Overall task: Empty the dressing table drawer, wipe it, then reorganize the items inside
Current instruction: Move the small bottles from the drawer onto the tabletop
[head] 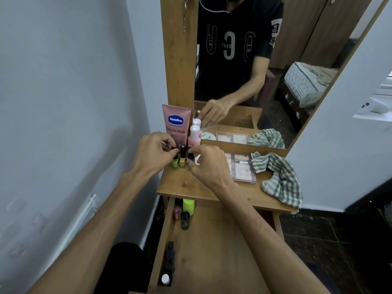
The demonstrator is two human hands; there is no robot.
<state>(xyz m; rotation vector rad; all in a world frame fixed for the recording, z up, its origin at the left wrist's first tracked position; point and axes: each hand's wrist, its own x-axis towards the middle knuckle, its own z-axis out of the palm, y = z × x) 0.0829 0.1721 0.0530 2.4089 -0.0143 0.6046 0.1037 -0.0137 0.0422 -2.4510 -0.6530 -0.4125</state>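
Observation:
On the dressing table top (191, 185) stand small nail polish bottles. My left hand (154, 151) pinches the black cap of the green bottle (175, 162). A yellow bottle (182, 160) stands between my hands, untouched. My right hand (205, 164) grips a black-capped bottle (190, 155), its body hidden by my fingers. Behind them lean a pink Vaseline tube (176, 124) and a pink bottle with a white cap (194, 135). The drawer (212, 251) is pulled out below, with several small bottles (185, 219) along its left side.
A clear case of press-on nails (241, 168) and a green checked cloth (280, 179) lie on the table's right part. The mirror (254, 71) stands behind. A white wall is close on the left, and dark floor lies to the right.

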